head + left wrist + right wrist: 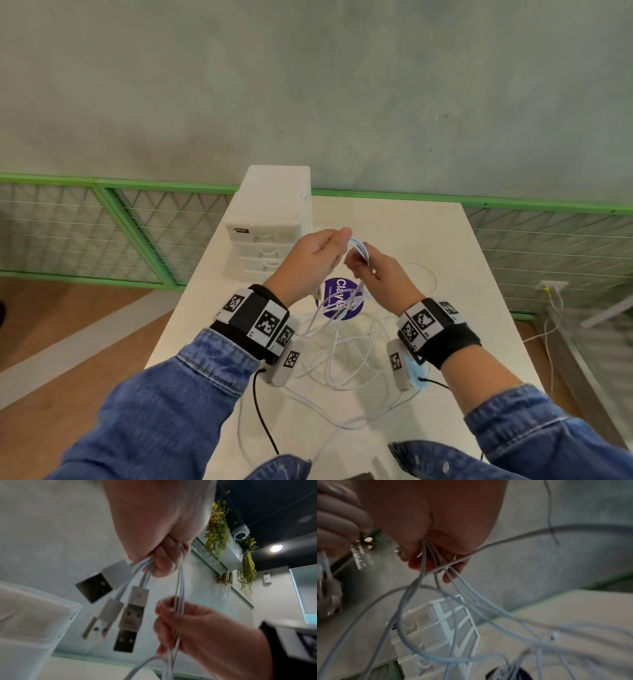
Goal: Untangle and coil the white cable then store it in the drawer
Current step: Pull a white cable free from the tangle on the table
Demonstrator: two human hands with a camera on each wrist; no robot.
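smooth white plastic cable (346,346), metal plugs (126,627).

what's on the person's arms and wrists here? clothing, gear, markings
Blue denim sleeves on both arms. Each wrist wears a black band carrying white tiles printed with black square fiducial codes, plus a white camera module underneath with a thin black cable. Both hands are bare.

— What sort of place am I working in?
— A commercial interior, I'd say: dome security camera (240,533) on a black ceiling, trailing green plants (218,524), green-framed wire mesh partitions (113,229) behind my white worktop (445,260), wooden floor (51,315).
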